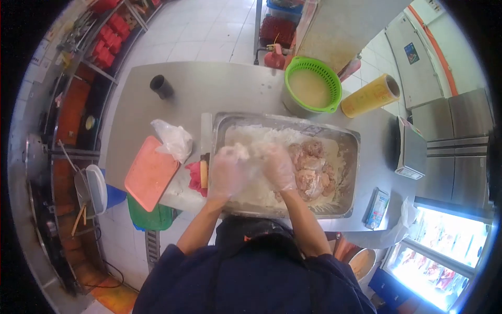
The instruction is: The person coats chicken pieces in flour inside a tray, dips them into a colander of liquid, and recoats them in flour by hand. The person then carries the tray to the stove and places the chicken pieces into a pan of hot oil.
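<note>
Pink meat pieces (312,180) just beside the right hand (278,168)

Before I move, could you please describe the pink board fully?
The pink board is flat, oblong, round-cornered, apparently plastic. It lies aslant on the metal table, left of the tray, its near corner seemingly past the edge. A plastic bag overlaps its far right part. Neither left hand nor right hand touches it.

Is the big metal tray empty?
No, the tray isn't empty: white powder and lumpy pieces of meat lie in it.
</note>
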Action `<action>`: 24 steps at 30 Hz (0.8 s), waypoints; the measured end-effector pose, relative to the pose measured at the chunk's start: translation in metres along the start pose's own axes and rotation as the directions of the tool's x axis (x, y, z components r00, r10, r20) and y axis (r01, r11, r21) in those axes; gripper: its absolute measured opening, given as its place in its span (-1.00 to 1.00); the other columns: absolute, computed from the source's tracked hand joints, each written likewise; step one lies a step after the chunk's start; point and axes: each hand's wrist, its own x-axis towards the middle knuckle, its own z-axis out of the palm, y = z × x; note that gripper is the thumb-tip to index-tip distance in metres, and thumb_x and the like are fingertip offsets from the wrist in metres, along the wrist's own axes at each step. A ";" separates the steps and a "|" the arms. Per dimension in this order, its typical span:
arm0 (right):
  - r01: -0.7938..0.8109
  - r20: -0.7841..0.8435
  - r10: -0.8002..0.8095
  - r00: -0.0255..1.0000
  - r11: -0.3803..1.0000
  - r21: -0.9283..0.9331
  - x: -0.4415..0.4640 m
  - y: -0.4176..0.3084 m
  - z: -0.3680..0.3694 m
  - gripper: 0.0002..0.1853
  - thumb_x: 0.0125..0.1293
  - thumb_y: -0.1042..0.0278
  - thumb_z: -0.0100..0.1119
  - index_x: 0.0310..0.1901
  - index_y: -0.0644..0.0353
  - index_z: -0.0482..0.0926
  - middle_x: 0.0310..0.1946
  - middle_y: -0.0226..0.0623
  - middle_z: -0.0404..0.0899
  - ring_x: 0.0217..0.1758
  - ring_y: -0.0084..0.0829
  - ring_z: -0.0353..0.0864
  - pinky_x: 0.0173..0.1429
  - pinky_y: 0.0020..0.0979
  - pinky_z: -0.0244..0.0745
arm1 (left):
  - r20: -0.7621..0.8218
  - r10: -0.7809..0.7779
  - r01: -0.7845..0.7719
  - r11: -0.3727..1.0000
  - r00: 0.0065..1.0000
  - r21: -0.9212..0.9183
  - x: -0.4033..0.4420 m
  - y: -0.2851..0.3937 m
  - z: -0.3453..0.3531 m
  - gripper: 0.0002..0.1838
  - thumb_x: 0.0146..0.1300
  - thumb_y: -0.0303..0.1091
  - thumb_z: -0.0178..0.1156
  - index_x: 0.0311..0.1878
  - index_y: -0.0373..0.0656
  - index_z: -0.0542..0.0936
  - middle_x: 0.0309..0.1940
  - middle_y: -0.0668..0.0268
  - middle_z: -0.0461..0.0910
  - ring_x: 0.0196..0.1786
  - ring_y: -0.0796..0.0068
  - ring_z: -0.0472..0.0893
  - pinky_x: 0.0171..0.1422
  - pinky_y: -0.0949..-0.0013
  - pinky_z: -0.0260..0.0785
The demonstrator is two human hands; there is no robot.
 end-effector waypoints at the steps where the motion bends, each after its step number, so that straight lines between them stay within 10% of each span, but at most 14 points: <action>1: 0.102 0.161 -0.088 0.983 0.992 -0.077 -0.002 -0.001 0.000 -0.85 0.27 0.48 0.18 -0.19 0.28 0.68 -0.17 0.03 0.69 -0.07 0.01 0.68 0.07 -0.04 0.58 | 0.009 -0.015 0.015 1.000 1.000 -0.001 -0.012 -0.011 0.011 -0.76 0.25 -0.32 0.31 -0.08 -0.24 0.71 -0.19 -0.07 0.68 -0.06 -0.14 0.67 0.08 -0.01 0.51; 7: 0.217 0.350 -0.158 0.923 0.967 -0.134 -0.005 0.011 0.003 -0.76 0.24 0.48 0.18 -0.07 0.30 0.68 -0.09 0.08 0.66 0.01 0.05 0.65 0.11 -0.02 0.58 | 0.220 -0.246 0.272 0.957 0.944 -0.098 -0.007 -0.024 0.028 -0.74 0.24 -0.32 0.33 -0.05 -0.22 0.72 -0.18 -0.03 0.72 -0.13 -0.04 0.71 0.02 0.08 0.55; 9: 0.193 0.449 -0.102 0.888 0.968 -0.162 -0.003 0.009 0.002 -0.72 0.25 0.48 0.18 -0.01 0.30 0.67 -0.09 0.09 0.65 0.02 0.07 0.65 0.11 -0.01 0.57 | 0.438 -0.474 0.586 0.794 0.764 -0.163 -0.003 -0.020 0.033 -0.75 0.26 -0.27 0.35 -0.09 -0.21 0.72 -0.18 0.02 0.76 -0.16 0.07 0.75 -0.03 0.15 0.56; 11: 0.267 0.187 -0.267 0.945 0.963 0.028 -0.010 0.023 0.014 -0.62 0.22 0.43 0.31 0.10 0.23 0.63 -0.20 0.09 0.66 -0.16 0.07 0.68 -0.06 -0.01 0.58 | 0.374 -0.483 0.587 0.770 0.792 -0.249 -0.020 -0.040 0.069 -0.73 0.26 -0.25 0.38 -0.09 -0.23 0.71 -0.19 0.03 0.78 -0.19 0.14 0.76 -0.04 0.18 0.57; 15: 0.353 0.179 -0.349 0.920 0.936 0.010 -0.008 0.038 0.026 -0.56 0.27 0.40 0.31 0.20 0.22 0.59 -0.25 0.07 0.67 -0.21 0.06 0.70 -0.09 -0.02 0.59 | 0.370 -0.615 0.717 0.618 0.697 -0.322 -0.013 -0.025 0.066 -0.61 0.22 -0.23 0.45 -0.01 -0.31 0.66 -0.18 0.09 0.79 -0.16 0.33 0.76 -0.01 0.25 0.58; 17: 0.349 0.476 -0.251 0.843 0.928 -0.129 -0.006 0.040 0.024 -0.65 0.33 0.38 0.25 0.13 0.24 0.61 -0.28 0.05 0.69 -0.27 0.06 0.70 -0.12 -0.02 0.61 | 0.429 -0.622 0.755 0.558 0.656 -0.346 -0.015 -0.026 0.058 -0.55 0.22 -0.23 0.46 0.05 -0.35 0.61 -0.14 0.08 0.77 -0.12 0.33 0.76 0.01 0.25 0.58; 24: 0.266 0.568 -0.131 0.813 0.950 -0.162 0.008 0.013 0.020 -0.84 0.36 0.42 0.07 -0.16 0.24 0.64 -0.37 0.13 0.67 -0.27 0.07 0.74 -0.16 0.03 0.63 | 0.441 -0.508 0.671 0.506 0.740 -0.542 -0.053 -0.064 0.082 -0.51 0.36 -0.23 0.36 0.18 -0.40 0.50 0.00 0.15 0.69 -0.03 0.36 0.70 0.09 0.27 0.60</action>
